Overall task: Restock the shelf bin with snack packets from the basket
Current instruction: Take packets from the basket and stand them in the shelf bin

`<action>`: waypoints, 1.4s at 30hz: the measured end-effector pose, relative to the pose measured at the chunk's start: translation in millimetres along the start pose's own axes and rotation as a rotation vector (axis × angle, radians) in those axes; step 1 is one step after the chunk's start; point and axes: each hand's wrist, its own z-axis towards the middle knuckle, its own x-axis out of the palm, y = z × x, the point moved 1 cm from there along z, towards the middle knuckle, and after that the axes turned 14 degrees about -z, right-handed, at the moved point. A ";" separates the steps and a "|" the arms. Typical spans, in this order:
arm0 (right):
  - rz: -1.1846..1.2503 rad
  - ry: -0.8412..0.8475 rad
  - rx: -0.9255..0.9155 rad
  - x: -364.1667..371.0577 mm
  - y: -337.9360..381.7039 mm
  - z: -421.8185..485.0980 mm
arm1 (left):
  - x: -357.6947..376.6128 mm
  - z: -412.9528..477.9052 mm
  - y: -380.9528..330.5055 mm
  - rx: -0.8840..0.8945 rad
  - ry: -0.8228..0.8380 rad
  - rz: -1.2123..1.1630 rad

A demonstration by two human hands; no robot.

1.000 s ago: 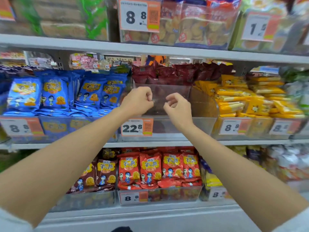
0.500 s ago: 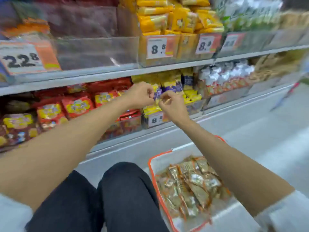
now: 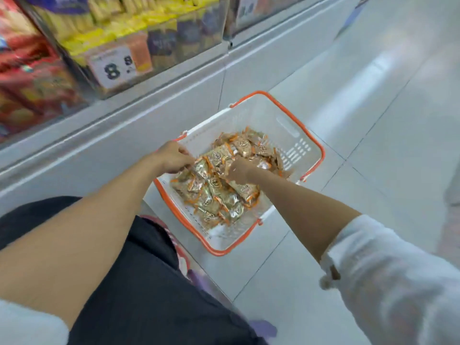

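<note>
Fingers (image 3: 185,158) of left hand (image 3: 171,158) and right hand (image 3: 240,170) curled, apparently gripping snack packets (image 3: 224,197), heaped in orange-rimmed basket (image 3: 286,135)

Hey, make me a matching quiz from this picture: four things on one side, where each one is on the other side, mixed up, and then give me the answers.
Things
1. basket
2. snack packets
3. price tag
4. right hand

Places
A. dug into the pile of packets
B. on the front of the shelf
C. standing on the tiled floor
D. piled inside the basket

Pairs: 1-C, 2-D, 3-B, 4-A
</note>
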 end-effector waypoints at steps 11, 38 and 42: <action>-0.074 0.014 0.359 111.6 -49.0 52.9 | 17.0 43.1 6.9 -0.137 0.013 -0.102; 1.263 -0.418 -0.240 -41.7 69.8 -82.6 | -12.3 -35.1 -24.6 -0.073 -0.065 -1.174; 1.294 -0.510 -0.243 -59.7 71.2 -87.0 | -20.1 -52.1 -37.2 0.023 -0.036 -1.188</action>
